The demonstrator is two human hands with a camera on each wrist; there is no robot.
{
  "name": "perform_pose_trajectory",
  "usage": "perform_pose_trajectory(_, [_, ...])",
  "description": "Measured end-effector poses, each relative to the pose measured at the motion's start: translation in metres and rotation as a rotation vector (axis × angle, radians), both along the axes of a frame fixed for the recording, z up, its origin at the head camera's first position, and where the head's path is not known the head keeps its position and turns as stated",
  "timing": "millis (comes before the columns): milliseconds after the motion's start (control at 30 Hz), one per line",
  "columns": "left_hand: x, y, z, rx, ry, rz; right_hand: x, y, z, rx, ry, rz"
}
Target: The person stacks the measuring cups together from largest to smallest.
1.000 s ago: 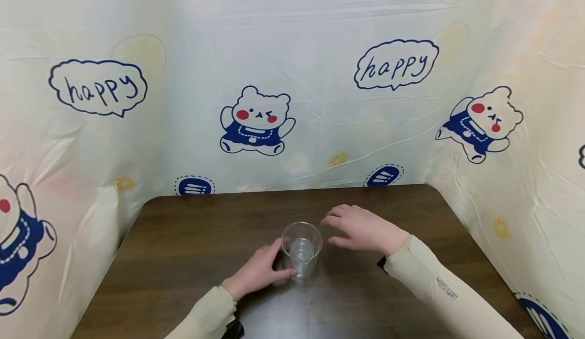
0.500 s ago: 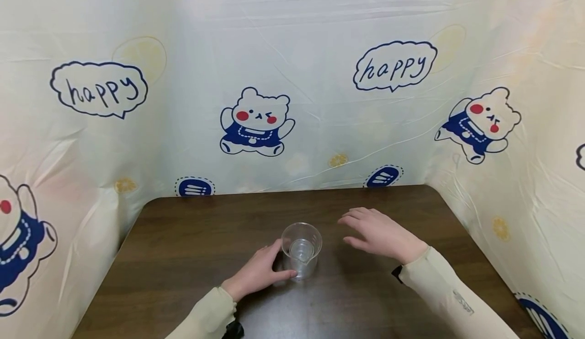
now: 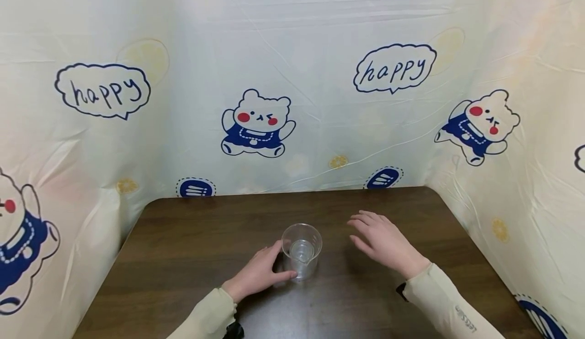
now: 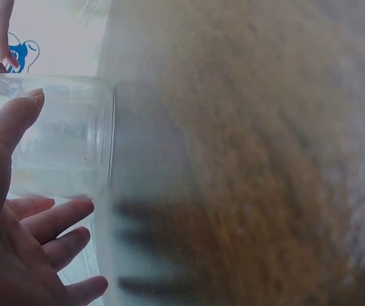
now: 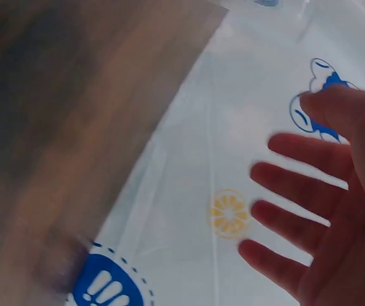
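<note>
A clear beaker [image 3: 301, 252] with a pouring lip and faint markings stands upright on the brown wooden table [image 3: 219, 227]. At its left side my left hand [image 3: 258, 273] holds it, thumb in front and fingers behind. From the left wrist, the thumb [image 4: 26, 111] lies across the beaker's wall [image 4: 74, 140], while the other fingers spread along its far side. To the right of the beaker and apart from it, my right hand [image 3: 386, 240] hovers over the table. Its fingers [image 5: 297, 191] are spread and hold nothing in the right wrist view.
Behind the table hangs a pale curtain [image 3: 320, 75] printed with bears, lemon slices and "happy" bubbles; it also runs down both sides. The table's far edge [image 3: 283, 193] meets the curtain. Dark bands circle both wrists.
My right hand has moved right, away from the beaker, and turned so its fingers point further back. My left hand and the beaker stay put.
</note>
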State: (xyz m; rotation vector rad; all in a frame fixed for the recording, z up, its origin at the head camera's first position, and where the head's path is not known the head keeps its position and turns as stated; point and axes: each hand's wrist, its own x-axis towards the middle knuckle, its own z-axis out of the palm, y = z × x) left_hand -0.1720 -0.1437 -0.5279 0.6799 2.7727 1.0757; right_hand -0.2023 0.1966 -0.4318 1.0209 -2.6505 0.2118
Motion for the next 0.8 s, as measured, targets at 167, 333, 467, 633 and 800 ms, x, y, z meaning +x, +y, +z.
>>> perform_pose_trajectory(167, [0.0, 0.001, -0.003, -0.011, 0.0, 0.003, 0.004, 0.0, -0.017, -0.061, 0.02, -0.087])
perform_pose_trajectory(333, [0.0, 0.001, -0.004, -0.01, -0.006, 0.009, 0.007, -0.001, -0.036, -0.078, 0.015, -0.16])
perform_pose_trajectory(467, [0.0, 0.001, -0.005, -0.006, -0.004, 0.009, 0.009, -0.003, -0.047, -0.085, 0.017, -0.204])
perform_pose_trajectory(633, [0.001, 0.0, -0.005, -0.012, 0.003, 0.01, 0.011, -0.004, -0.055, -0.092, 0.023, -0.248])
perform_pose_trajectory(800, [0.002, 0.0, -0.003, -0.002, 0.013, 0.009, 0.013, -0.004, -0.058, -0.079, 0.026, -0.281])
